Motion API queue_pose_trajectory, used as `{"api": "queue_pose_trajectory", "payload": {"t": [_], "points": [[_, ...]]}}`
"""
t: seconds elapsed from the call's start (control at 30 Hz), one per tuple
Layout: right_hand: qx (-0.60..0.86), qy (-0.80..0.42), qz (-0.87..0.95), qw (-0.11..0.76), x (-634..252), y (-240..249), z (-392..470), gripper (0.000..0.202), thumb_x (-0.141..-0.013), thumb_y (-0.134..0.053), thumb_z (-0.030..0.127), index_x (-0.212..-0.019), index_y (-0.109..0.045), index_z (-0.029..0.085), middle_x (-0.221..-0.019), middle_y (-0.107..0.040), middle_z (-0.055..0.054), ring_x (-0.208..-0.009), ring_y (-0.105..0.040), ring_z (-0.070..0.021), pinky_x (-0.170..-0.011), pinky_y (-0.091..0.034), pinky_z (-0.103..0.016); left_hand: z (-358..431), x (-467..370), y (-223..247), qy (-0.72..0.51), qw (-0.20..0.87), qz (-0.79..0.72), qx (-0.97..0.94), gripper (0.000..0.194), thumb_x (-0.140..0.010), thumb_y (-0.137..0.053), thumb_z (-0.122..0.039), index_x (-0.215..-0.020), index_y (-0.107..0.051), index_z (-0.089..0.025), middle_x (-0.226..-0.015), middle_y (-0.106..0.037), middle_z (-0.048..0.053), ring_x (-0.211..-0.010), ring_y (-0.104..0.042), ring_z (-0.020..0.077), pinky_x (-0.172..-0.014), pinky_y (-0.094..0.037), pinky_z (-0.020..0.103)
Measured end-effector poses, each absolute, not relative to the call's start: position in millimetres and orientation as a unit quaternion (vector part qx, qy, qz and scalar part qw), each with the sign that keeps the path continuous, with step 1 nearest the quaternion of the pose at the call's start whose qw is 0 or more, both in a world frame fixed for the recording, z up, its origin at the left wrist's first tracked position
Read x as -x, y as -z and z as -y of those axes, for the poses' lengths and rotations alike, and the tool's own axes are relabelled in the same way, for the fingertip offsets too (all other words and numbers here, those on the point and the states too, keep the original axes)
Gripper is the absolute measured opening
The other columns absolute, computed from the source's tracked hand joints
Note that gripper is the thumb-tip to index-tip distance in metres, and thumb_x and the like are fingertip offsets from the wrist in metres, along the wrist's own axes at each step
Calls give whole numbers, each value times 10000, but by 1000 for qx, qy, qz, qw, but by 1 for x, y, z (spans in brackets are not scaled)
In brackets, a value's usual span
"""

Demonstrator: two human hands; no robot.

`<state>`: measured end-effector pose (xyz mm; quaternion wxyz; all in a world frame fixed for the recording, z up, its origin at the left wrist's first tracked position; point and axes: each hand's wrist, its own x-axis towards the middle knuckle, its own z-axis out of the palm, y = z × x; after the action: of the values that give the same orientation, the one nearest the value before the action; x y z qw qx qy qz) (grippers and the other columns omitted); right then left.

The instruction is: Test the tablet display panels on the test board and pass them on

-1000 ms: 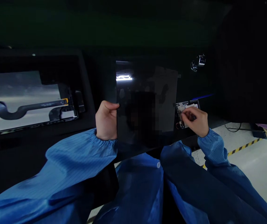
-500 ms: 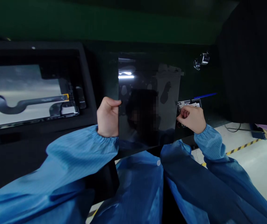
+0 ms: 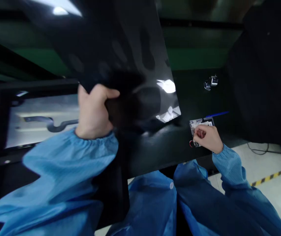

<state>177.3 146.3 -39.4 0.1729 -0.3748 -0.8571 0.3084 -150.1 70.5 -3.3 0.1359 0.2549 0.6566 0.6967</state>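
A large glossy black panel (image 3: 130, 59) is raised and tilted over the dark green table (image 3: 155, 150). My left hand (image 3: 93, 111) grips it near its lower left edge, thumb on the glossy face; the other fingers are mostly hidden. At the right, my right hand (image 3: 208, 137) has its fingers curled together over a small circuit board (image 3: 193, 124) lying on the table. Whether anything is pinched in those fingers is too small to make out. A thin red wire (image 3: 191, 143) loops beside the board.
On the left a black frame (image 3: 32, 86) holds a grey screen with a curved ribbon cable (image 3: 53, 126). A blue pen (image 3: 217, 114) and a small shiny metal object (image 3: 213, 81) lie at the right. A black cloth-like shape (image 3: 263, 75) stands at the far right.
The black panel has been lifted off the table and swung up to the left with my left hand. My right hand remains at the circuit board. The view has shifted.
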Motion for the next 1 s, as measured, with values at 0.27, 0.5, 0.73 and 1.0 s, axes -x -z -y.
{"api": "queue_pose_trajectory", "payload": {"t": [0.27, 0.5, 0.73, 1.0], "points": [[399, -36, 859, 320, -156, 28, -283, 587, -864, -608, 279, -1424, -524, 124, -1477, -536, -179, -1382, -495, -345, -1139, -435, -525, -192, 197, -20, -185, -98, -677, -706, 493, -944, -382, -57, -1420, -500, -109, -1526, -491, 164, -1482, -362, 316, -1224, -246, 544], [378, -21, 884, 274, -148, 64, -323, 582, -1019, -380, 321, -1523, -389, 28, -1561, -428, -224, -1451, -431, -328, -1205, -377, -485, -252, 228, 28, -42, -56, -751, -656, 474, -998, -292, -60, -1426, -492, -104, -1479, -519, 223, -1414, -447, 311, -1169, -293, 610], [389, 31, 875, 285, -147, 74, -325, 613, -1029, -351, 318, -1577, -264, 57, -1482, -510, -263, -1450, -419, -382, -1178, -306, -648, -273, 232, 13, 8, -30, -803, -595, 537, -936, -633, -210, -1450, -478, -173, -1480, -512, 175, -1350, -503, 341, -1095, -426, 585], [383, 5, 841, 382, -162, 47, -326, 794, -948, -523, 443, -1614, -202, 154, -1533, -449, -257, -1482, -348, -423, -1179, -332, -619, -154, 270, -63, 28, 39, -773, -632, 719, -841, -642, -145, -1518, -414, -225, -1524, -520, 92, -1337, -531, 238, -1120, -391, 315]]}}
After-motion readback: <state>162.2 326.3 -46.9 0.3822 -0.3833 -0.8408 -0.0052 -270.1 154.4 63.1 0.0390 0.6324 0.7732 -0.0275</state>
